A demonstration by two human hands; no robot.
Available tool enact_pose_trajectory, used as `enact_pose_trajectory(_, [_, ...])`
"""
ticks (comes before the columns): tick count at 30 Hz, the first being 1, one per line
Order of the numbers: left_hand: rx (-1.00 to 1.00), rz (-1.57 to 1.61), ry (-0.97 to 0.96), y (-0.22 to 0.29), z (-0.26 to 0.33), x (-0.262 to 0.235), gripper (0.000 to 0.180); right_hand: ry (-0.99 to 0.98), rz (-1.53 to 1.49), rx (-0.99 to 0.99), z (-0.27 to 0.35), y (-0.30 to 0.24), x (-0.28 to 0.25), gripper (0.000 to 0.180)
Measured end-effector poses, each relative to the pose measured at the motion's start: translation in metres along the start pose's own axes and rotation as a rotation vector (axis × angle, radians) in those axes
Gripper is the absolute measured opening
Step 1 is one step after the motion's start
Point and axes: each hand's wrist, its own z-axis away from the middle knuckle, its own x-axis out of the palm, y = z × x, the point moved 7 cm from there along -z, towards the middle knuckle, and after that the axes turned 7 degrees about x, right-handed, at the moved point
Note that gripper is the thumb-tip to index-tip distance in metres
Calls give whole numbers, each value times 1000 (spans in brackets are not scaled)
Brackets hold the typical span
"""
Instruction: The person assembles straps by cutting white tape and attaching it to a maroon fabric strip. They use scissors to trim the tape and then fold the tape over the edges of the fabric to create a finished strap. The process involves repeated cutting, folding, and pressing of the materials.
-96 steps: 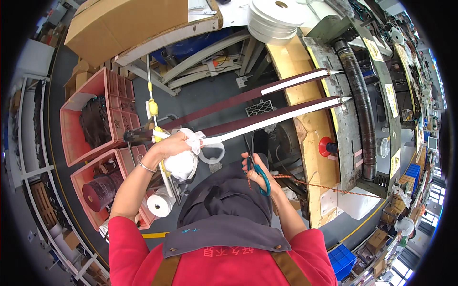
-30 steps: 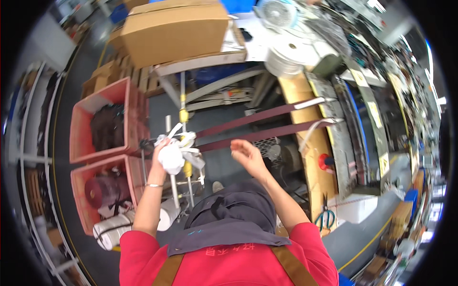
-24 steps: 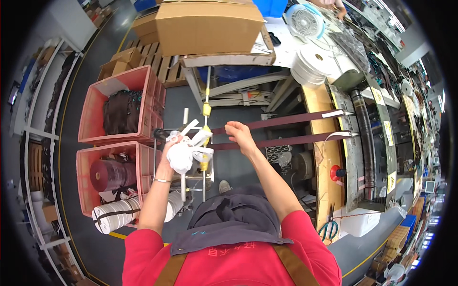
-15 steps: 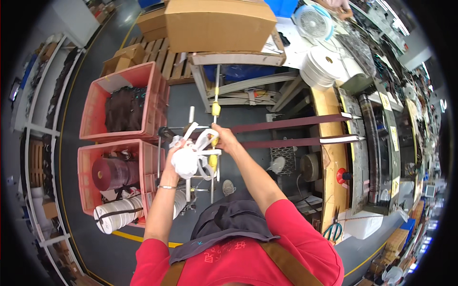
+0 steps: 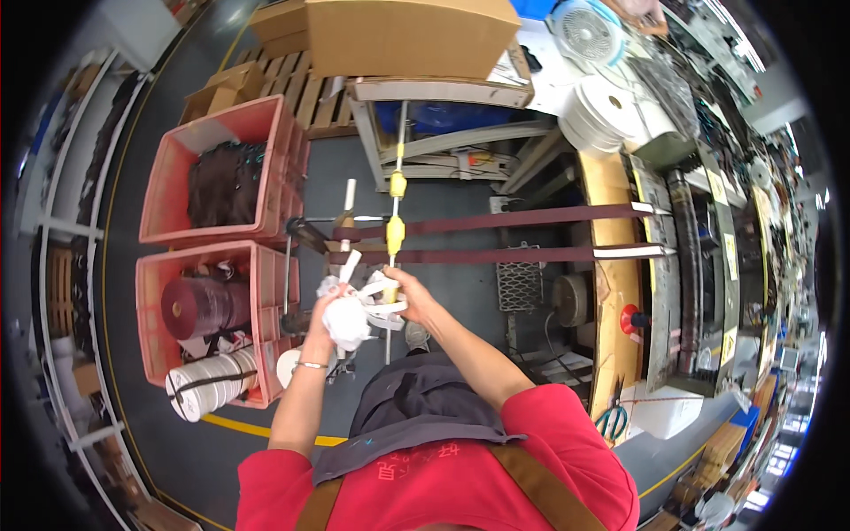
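A crumpled white bundle point(image 5: 346, 322) is gripped by my left hand point(image 5: 320, 329), whose fingers are mostly hidden behind it. Loops of white strip point(image 5: 382, 309) stick out from its right side. My right hand point(image 5: 410, 295) is closed on these loops, just beside an upright metal rod with yellow pieces point(image 5: 396, 234) on it. Beyond my hands, two maroon bands point(image 5: 496, 256) run from the metal rod stand point(image 5: 305, 232) across to the machine at the right. A short white tube point(image 5: 350, 196) stands up from the rod stand.
Two pink crates point(image 5: 266, 168) stand at the left, the nearer one holding a maroon roll point(image 5: 205, 308) and a white roll point(image 5: 211, 382). A cardboard box point(image 5: 407, 40) sits on a table ahead. At the right are the machine point(image 5: 686, 265), a wooden ledge point(image 5: 611, 327) and scissors point(image 5: 613, 420).
Both hands have moved nearer to my body with the white bundle and its loops. The maroon bands and the far part of the stand now show more fully.
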Motion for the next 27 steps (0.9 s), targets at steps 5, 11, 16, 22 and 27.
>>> enact_pose_trajectory(5, [18,32,217,-18,23,-1,18,144,251,-156,8,-21,11,23])
enact_pose_trajectory(11, [-28,27,67,-23,35,7,16,180,323,-194,7,-22,12,37])
enact_pose_trajectory(16, [0,56,188,-23,41,3,13,58,236,-203,-1,-18,9,45])
enact_pose_trajectory(22, [70,69,231,-20,38,-5,12,266,450,-23,28,-5,13,50])
enact_pose_trajectory(27, [74,-88,207,-32,60,-11,11,145,291,-48,34,82,-5,40])
